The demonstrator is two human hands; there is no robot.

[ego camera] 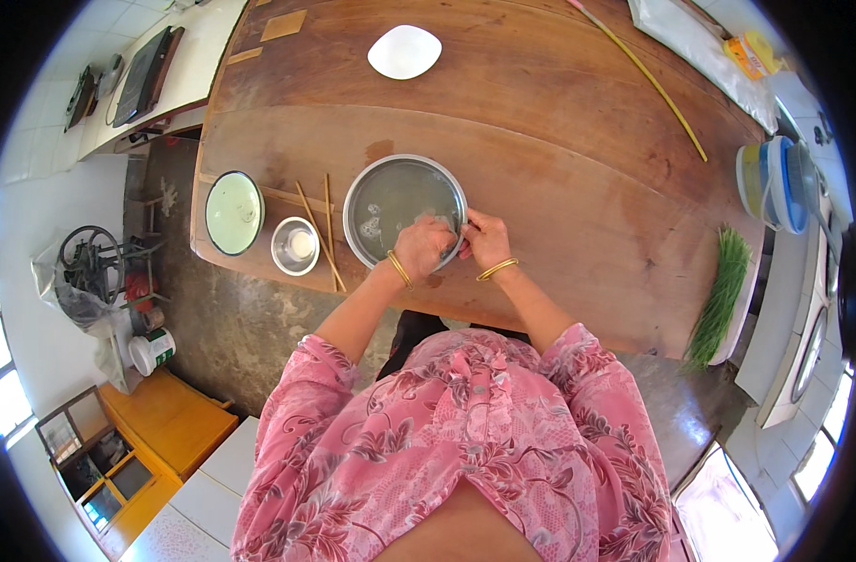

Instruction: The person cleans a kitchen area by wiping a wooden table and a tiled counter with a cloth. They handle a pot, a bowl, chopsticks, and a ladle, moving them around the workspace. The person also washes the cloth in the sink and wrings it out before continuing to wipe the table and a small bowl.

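Observation:
A round metal basin (353, 235) of cloudy liquid with some froth stands on the wooden table near its front edge. My left hand (425, 246) reaches over the near rim, its curled fingers at the liquid; what they touch is hidden. At the basin's right rim is my right hand (485, 239), thumb and fingers bent against the rim. Left of the basin lie two wooden chopsticks (329, 232), beside a small metal bowl (282, 254) with something pale in it. Farther left stands a pale green enamel bowl (228, 211) with a dark rim.
A white bowl (405, 52) sits at the far side of the wooden table (568, 211). A thin yellow stick (656, 88) lies at the far right. Green stalks (721, 298) rest on the right edge, near buckets (776, 184). An induction cooker (141, 77) is at upper left.

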